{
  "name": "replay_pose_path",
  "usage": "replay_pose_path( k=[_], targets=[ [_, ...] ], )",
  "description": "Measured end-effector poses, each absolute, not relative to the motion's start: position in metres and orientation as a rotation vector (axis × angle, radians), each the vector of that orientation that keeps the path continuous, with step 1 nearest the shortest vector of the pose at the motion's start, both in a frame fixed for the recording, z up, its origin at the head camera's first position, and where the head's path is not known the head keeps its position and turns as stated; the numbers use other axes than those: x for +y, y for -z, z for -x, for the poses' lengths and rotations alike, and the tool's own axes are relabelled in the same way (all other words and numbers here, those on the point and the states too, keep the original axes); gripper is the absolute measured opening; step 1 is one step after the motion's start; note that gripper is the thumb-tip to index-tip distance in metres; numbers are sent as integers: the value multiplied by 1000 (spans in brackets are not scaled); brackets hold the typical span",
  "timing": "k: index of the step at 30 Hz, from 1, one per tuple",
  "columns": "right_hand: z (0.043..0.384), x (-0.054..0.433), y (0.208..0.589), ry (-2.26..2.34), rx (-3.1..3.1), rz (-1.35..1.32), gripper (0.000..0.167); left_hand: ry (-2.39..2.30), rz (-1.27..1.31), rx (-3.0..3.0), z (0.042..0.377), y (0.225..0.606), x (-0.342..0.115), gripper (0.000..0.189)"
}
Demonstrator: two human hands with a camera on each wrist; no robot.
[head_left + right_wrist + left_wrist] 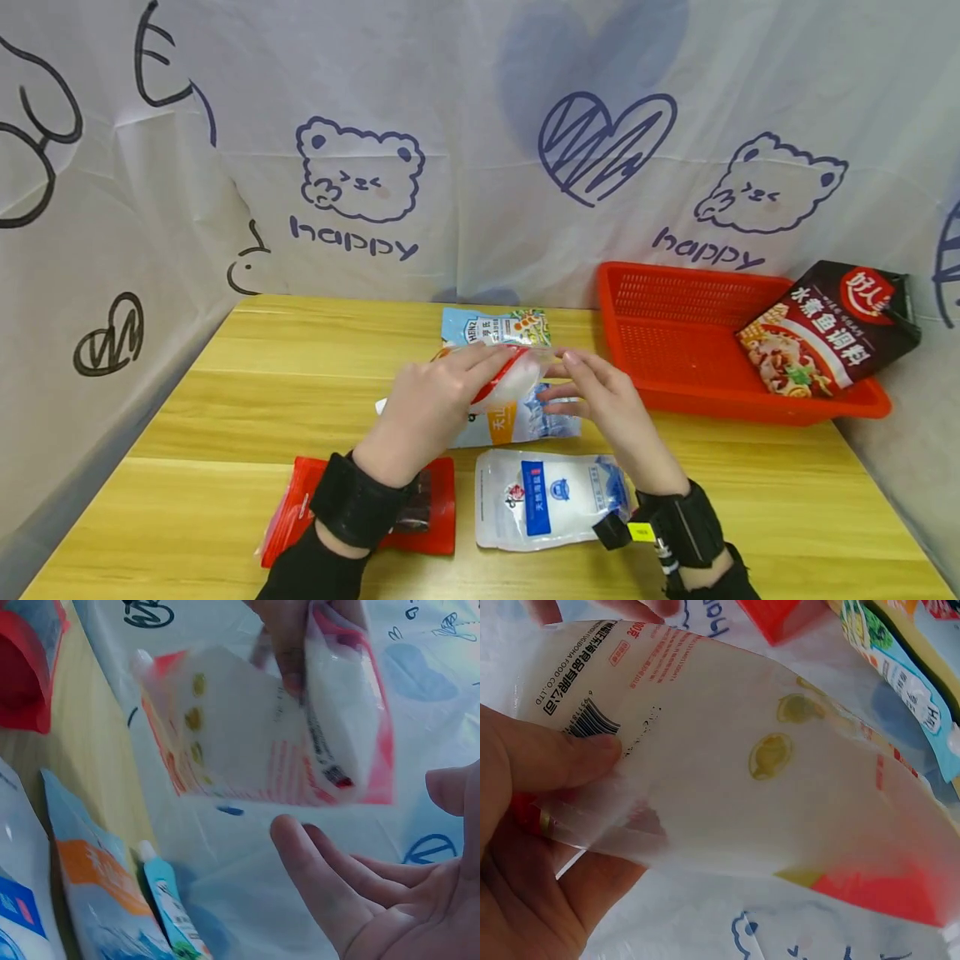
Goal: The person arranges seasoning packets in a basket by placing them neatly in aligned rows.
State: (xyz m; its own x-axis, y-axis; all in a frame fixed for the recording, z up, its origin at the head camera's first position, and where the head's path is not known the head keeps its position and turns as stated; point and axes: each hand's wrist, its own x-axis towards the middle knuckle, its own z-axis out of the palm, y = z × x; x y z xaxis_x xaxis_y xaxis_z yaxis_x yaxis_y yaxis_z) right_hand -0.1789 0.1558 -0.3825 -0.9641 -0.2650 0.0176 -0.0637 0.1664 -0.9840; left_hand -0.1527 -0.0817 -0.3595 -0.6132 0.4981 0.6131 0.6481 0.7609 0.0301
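Note:
My left hand [427, 400] grips a clear and white food bag [697, 765] with red edges, holding it up over the middle of the table. In the left wrist view the thumb presses beside its barcode, with the other fingers behind. My right hand [611, 408] is close to the bag's right end, fingers spread. The right wrist view shows a gap between these fingertips and the bag's lower edge. Below the raised bag lie a grey-blue bag with an orange stripe [501, 423] and, farther back, a light blue Heinz pouch [459, 325].
A white bag with a blue label [558, 492] lies at the front, near my right wrist. Left of it, a red bag [442, 508] is partly under my left forearm. At the back right stands a red basket [675, 333] with a dark seasoning pouch [825, 333] leaning inside.

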Motion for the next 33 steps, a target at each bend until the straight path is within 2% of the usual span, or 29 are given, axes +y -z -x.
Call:
replay_pose_path(
  k=[6, 14, 20, 33],
  targets=[
    [179, 149, 385, 1875, 2194, 314, 58, 273, 924, -2364, 148, 362, -72, 55],
    [177, 147, 388, 1942, 2155, 255, 54, 178, 953, -2401, 147, 364, -66, 52],
    [177, 147, 389, 2099, 2078, 147, 41, 243, 957, -2450, 147, 364, -65, 62],
    [176, 147, 390, 2306, 2018, 127, 36, 339, 1014, -2497, 152, 366, -63, 72]
  ],
)
